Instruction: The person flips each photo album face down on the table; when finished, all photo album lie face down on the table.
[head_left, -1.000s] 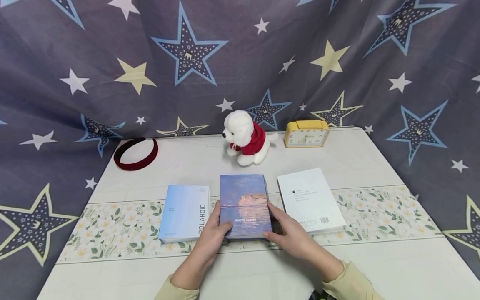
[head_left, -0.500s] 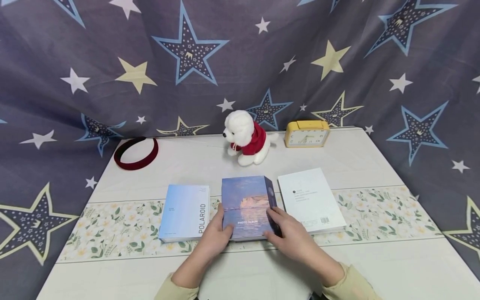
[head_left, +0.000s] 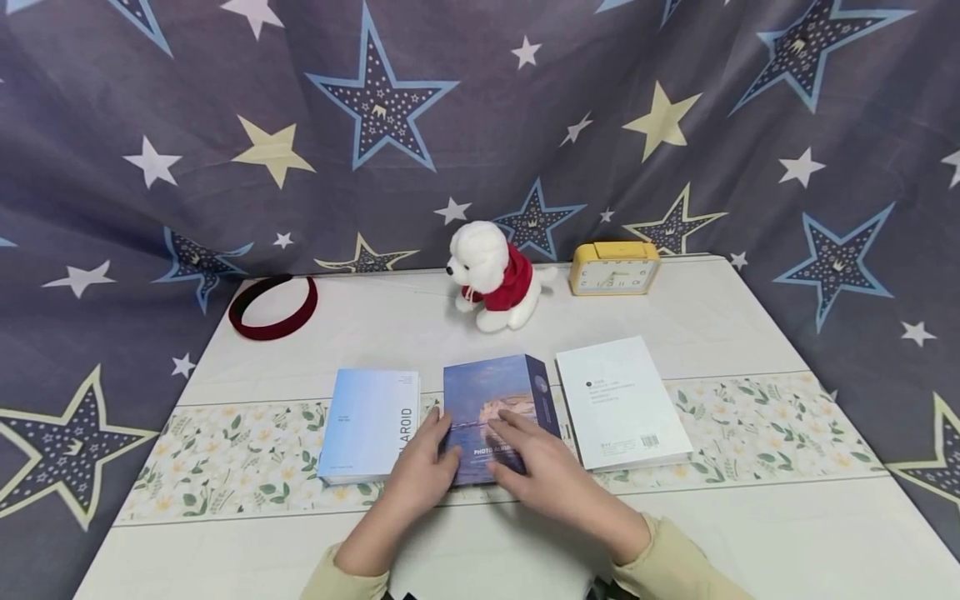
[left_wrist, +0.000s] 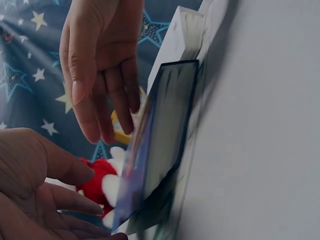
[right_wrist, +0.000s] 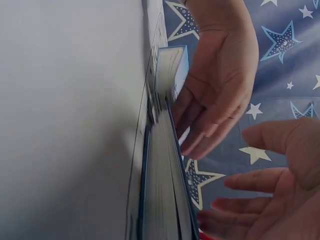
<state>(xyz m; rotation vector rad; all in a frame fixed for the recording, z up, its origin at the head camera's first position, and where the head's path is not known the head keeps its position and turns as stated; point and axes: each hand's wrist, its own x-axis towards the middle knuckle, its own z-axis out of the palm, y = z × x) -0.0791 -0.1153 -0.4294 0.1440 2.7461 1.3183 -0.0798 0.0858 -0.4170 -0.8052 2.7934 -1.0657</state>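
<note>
Head: R hand [head_left: 542, 461] ovr album [head_left: 476, 404]

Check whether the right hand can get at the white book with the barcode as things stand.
Likely yes. The white book lies just to the right of the photo album, which the right hand is over; nothing lies on the book or visibly blocks the way.

The album [head_left: 476, 392], with the blue book [head_left: 363, 425] to its left and the white book [head_left: 622, 408] to its right: 3 smooth covers over paper pages. Behind it I see a dog [head_left: 477, 257] of fluffy plush, its top [head_left: 516, 279] soft cloth, and a clock [head_left: 613, 273] of smooth-looking plastic. Back left of the album, the headband [head_left: 274, 332] seems matt velvet; the curtain [head_left: 480, 108], creased matt cloth.
</note>
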